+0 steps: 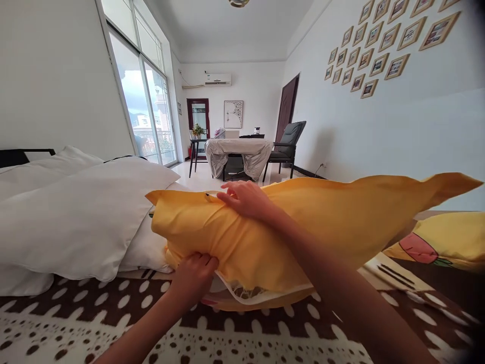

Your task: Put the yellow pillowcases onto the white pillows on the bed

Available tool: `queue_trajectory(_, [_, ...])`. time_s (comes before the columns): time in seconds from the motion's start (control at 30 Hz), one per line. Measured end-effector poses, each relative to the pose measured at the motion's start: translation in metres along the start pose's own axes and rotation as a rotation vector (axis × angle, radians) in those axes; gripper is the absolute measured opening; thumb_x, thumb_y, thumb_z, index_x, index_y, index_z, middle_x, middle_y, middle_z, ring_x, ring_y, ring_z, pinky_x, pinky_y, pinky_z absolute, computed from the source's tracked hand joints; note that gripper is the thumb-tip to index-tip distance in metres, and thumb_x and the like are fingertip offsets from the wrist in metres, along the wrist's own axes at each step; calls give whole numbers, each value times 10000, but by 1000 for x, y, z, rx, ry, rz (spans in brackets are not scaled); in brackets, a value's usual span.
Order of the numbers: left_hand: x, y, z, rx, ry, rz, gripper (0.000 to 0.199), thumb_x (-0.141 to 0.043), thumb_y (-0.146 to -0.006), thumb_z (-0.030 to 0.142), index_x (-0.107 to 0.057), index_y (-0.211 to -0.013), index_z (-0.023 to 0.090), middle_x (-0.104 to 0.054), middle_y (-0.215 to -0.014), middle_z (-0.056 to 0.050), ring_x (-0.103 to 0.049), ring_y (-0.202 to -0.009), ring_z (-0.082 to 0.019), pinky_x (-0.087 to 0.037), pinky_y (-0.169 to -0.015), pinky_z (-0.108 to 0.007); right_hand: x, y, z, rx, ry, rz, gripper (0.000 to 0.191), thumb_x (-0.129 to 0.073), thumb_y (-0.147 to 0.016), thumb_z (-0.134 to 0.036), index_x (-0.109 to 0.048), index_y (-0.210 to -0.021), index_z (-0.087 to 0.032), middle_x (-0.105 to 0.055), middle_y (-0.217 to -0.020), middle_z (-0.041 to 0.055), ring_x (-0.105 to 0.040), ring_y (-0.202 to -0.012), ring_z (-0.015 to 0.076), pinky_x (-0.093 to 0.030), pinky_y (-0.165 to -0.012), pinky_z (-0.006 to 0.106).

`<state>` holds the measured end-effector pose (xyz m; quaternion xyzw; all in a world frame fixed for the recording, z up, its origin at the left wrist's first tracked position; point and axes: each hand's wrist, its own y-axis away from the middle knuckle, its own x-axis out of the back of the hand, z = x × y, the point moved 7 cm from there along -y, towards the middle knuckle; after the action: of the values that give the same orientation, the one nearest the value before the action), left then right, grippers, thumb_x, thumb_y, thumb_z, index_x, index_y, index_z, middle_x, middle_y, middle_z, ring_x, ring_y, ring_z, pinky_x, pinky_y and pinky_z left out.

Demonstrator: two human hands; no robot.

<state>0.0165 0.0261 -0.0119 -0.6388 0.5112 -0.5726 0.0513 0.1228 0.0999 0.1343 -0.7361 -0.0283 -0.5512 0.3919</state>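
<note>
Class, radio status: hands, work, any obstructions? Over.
Left hand closed on yellow-orange fabric pillowcase, near side. Right hand at its top edge. White fabric pillows beside its left end.

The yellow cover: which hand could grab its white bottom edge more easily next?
Probably the left hand: it grips the yellow cover low down, beside the white edge. The right hand is up at the top.

The plump yellow cushion (326, 217) lies slantwise across the brown-and-white spotted cover (151, 336), its left end just beside the white pillows (83, 217). Its smooth orange-yellow cloth is creased on the left and stretches to a raised, pointed corner on the right. Along the lower edge, a pale border curves past frayed threads.
</note>
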Motion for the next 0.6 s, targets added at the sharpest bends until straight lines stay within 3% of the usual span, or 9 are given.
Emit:
queue_trajectory(0.1, [-4, -1, 4, 30, -23, -23, 205, -523, -660, -10, -531, -659, 195, -581, -567, -6, -551, -523, -200, -343, -478, -297, -12, -5, -24, 61, 48, -104, 414, -439, -891, -514, -643, -1017, -177, -683, -915, 82, -613, -830, 213, -361, -674, 283])
queue_trajectory(0.27, [5, -8, 7, 97, -96, 97, 200, -514, -715, 7, -522, -635, 190, -549, -567, -21, -522, -546, -207, -343, -500, -310, -22, -17, -42, 45, 228, -122, 233, -438, -890, -262, -651, -852, -177, -666, -797, 94, -605, -711, 210, -324, -590, 276])
queue_trajectory(0.37, [15, -10, 10, 81, -128, 251, 217, -492, -772, 43, -509, -612, 188, -518, -556, -24, -478, -550, -187, -331, -530, -307, -5, -28, -43, 7, 243, -7, 214, -428, -885, -223, -634, -857, -174, -645, -751, 84, -584, -674, 198, -287, -570, 274])
queue_trajectory(0.47, [15, -15, 0, 97, -43, 339, 238, -469, -783, 59, -504, -591, 194, -522, -543, -20, -465, -547, -171, -321, -541, -299, 31, -32, -46, -30, 133, 222, 254, -361, -929, -233, -606, -889, -179, -616, -790, 60, -555, -718, 186, -282, -589, 273])
queue_trajectory(0.53, [9, -21, -16, 178, 13, 348, 230, -459, -735, 36, -497, -577, 200, -534, -533, -18, -486, -552, -169, -321, -535, -289, 51, -27, -52, 23, 84, 363, 270, -345, -939, -220, -598, -860, -173, -586, -841, 61, -527, -793, 186, -301, -634, 277])
queue_trajectory(0.6, [3, -28, -33, 265, 38, 340, 212, -457, -681, 21, -496, -575, 200, -554, -534, -17, -513, -547, -165, -319, -511, -275, 57, -20, -63, 166, 120, 419, 260, -370, -929, -196, -602, -815, -172, -568, -896, 69, -494, -871, 195, -310, -709, 297])
